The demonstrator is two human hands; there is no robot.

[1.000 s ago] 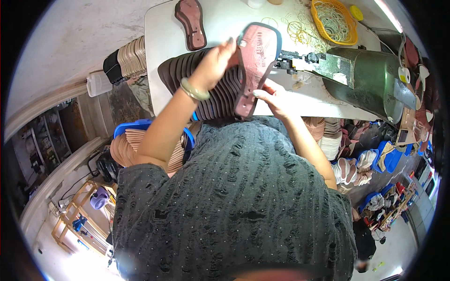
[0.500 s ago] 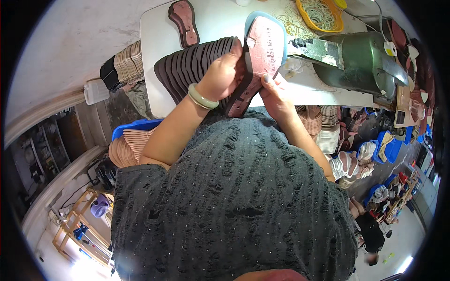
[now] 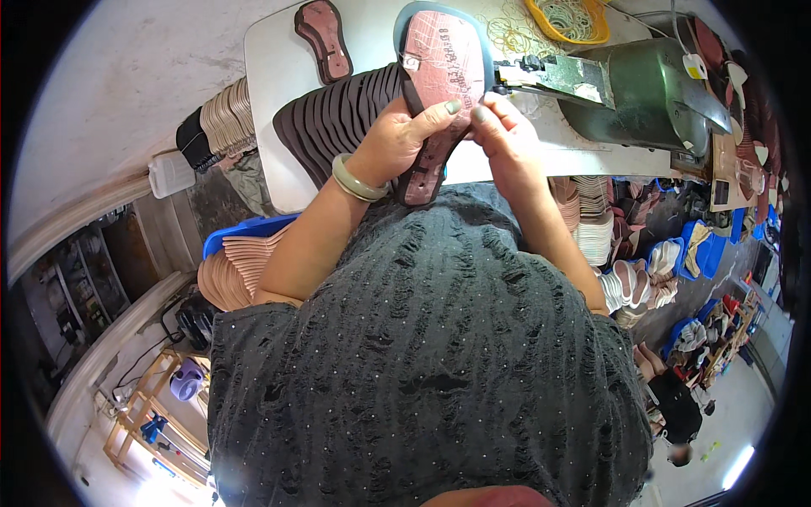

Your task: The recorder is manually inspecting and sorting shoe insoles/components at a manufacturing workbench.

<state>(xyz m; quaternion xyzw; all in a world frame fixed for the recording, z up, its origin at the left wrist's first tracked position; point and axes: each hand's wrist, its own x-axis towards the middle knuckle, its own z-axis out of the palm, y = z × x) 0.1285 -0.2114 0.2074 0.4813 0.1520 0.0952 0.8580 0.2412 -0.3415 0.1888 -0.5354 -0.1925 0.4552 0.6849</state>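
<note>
My left hand grips a shoe insole by its narrow middle, thumb across the pink face. A grey-blue piece shows past the insole's wide end. The insole's narrow end points down toward my shirt. My right hand is closed in a pinch at the insole's right edge; what lies between its fingertips is hidden. Below and left of the insole, a row of dark soles leans together on the white table. Another pink-faced insole lies beyond that row.
A yellow basket of pale rubber bands stands at the far right, with loose bands beside it. A green machine is right of my hands. Beige insoles fill a blue bin at my left; stacked soles stand below the table's right side.
The insole has moved left and turned more upright. My left thumb has come onto its pink face. My right thumb has slid from the face to the right edge.
</note>
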